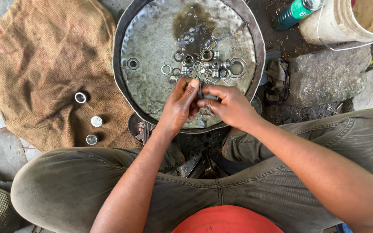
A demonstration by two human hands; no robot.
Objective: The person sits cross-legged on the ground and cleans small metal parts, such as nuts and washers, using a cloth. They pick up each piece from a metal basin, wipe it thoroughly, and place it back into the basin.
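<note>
Both hands meet over the near part of a round, dented metal pan (152, 99). My left hand (178, 105) and my right hand (227, 107) together pinch a small thin metal part (200, 88) between their fingertips; its exact shape is hidden by the fingers. Just beyond the fingers lies a cluster of several metal rings, nuts and small bearings (203, 64) in the pan's middle. A hexagonal nut (132, 63) sits apart on the pan's left side, and a larger octagonal ring (237, 67) lies at the right. A dark oily puddle (193, 21) covers the far part.
A brown burlap cloth (44, 56) spreads to the left, with three small round metal caps on it (80, 97) (96, 121) (92, 139). At top right stand a white bucket (337, 26) and a green spray can (296, 11). A dirty rag (277, 80) lies beside the pan.
</note>
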